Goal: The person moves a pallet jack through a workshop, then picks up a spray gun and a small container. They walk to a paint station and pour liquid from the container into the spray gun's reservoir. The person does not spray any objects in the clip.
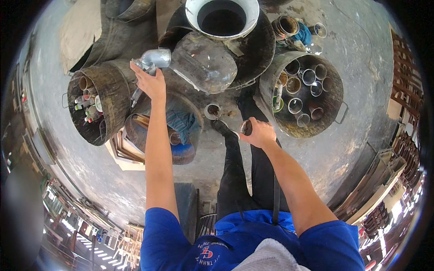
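Note:
My left hand (151, 83) is raised at the upper left, its fingers wrapped round a spray gun (158, 58) with a silver metal cup tilted sideways. My right hand (262, 133) grips a small round cup (246, 128), dark inside, above my legs. On the floor near my foot stands another small cup (212, 111) with brown contents. Between and beyond my hands, a stained flat lid-like board (204, 61) rests against a large dark drum (264, 49). A white-rimmed basin (191, 13) sits on top of that drum.
At the right, a large drum (337, 79) holds several cups and cans. A drum (74, 106) at the left contains bottles and cans. Nearer stands a container (192, 151) with a blue cloth (183, 124). More cans (287, 26) and a teal rag (304, 34) lie at the far right.

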`<control>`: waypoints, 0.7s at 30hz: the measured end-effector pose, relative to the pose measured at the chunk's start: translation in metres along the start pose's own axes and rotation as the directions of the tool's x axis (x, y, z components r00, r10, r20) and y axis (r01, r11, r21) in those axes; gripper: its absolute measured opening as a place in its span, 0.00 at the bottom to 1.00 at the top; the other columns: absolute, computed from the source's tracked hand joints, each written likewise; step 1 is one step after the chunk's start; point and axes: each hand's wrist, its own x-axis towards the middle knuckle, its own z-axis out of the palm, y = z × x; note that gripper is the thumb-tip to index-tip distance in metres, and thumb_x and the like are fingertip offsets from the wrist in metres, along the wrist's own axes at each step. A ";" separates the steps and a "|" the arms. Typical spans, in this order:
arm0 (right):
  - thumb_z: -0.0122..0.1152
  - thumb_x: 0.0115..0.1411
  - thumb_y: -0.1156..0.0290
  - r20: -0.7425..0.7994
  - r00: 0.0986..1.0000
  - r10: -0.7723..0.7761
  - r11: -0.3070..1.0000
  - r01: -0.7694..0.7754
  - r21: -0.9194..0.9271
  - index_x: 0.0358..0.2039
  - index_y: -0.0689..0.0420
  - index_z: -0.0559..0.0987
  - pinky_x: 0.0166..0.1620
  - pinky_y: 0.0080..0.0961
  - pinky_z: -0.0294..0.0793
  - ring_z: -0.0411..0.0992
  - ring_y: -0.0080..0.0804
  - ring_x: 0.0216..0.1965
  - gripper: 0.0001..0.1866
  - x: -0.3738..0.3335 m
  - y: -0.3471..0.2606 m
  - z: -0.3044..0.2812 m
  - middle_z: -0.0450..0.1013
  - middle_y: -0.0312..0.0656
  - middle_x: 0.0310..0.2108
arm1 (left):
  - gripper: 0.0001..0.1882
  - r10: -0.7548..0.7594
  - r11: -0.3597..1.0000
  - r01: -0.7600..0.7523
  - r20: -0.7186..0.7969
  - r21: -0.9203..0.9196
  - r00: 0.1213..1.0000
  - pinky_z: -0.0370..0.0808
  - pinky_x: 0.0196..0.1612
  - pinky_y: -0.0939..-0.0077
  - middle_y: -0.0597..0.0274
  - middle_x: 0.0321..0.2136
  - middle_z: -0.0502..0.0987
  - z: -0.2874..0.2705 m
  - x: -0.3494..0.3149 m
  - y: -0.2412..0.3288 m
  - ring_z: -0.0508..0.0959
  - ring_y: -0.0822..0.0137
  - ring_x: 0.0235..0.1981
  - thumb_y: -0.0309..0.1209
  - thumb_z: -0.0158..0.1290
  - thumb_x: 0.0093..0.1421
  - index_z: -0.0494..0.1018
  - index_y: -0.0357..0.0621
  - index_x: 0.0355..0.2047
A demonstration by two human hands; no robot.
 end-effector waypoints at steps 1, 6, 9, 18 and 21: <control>0.68 0.55 0.35 -0.004 1.000 0.001 1.000 -0.001 0.008 0.56 0.55 0.75 0.62 0.44 0.71 0.80 0.49 0.54 0.41 0.000 0.000 0.000 0.83 0.51 0.50 | 0.58 0.004 1.000 -0.004 -0.002 0.000 1.000 0.70 0.61 0.43 0.29 0.67 0.67 0.000 0.000 0.000 0.73 0.33 0.62 0.33 0.67 0.58 0.40 0.35 0.78; 0.68 0.55 0.35 -0.015 1.000 0.002 1.000 -0.002 -0.008 0.56 0.55 0.75 0.63 0.44 0.71 0.80 0.50 0.54 0.41 0.001 -0.003 0.000 0.83 0.52 0.50 | 0.58 -0.007 1.000 0.006 0.013 0.015 1.000 0.71 0.60 0.42 0.27 0.66 0.67 0.000 0.000 -0.001 0.73 0.32 0.61 0.33 0.67 0.58 0.40 0.34 0.78; 0.69 0.55 0.35 -0.019 1.000 0.000 1.000 0.000 0.004 0.56 0.55 0.75 0.63 0.44 0.71 0.80 0.50 0.54 0.40 0.002 -0.003 0.000 0.82 0.52 0.50 | 0.58 0.020 1.000 -0.019 0.009 -0.004 1.000 0.71 0.59 0.42 0.26 0.65 0.67 -0.001 0.002 -0.002 0.74 0.31 0.60 0.33 0.67 0.58 0.40 0.34 0.78; 0.70 0.54 0.36 -0.041 0.999 0.004 1.000 -0.003 0.021 0.55 0.55 0.75 0.62 0.44 0.72 0.80 0.49 0.53 0.40 0.003 -0.001 -0.003 0.82 0.52 0.50 | 0.58 0.073 0.997 -0.072 0.033 -0.033 0.997 0.71 0.61 0.41 0.29 0.68 0.65 -0.002 0.009 -0.009 0.73 0.33 0.64 0.31 0.67 0.58 0.40 0.36 0.79; 0.70 0.53 0.37 -0.031 0.999 0.016 1.000 -0.016 0.019 0.55 0.55 0.76 0.62 0.44 0.72 0.80 0.49 0.53 0.40 0.003 -0.001 -0.006 0.83 0.52 0.50 | 0.58 0.062 0.998 -0.061 0.024 -0.026 0.998 0.71 0.62 0.42 0.30 0.70 0.63 -0.001 0.009 -0.007 0.72 0.33 0.65 0.31 0.67 0.58 0.40 0.36 0.79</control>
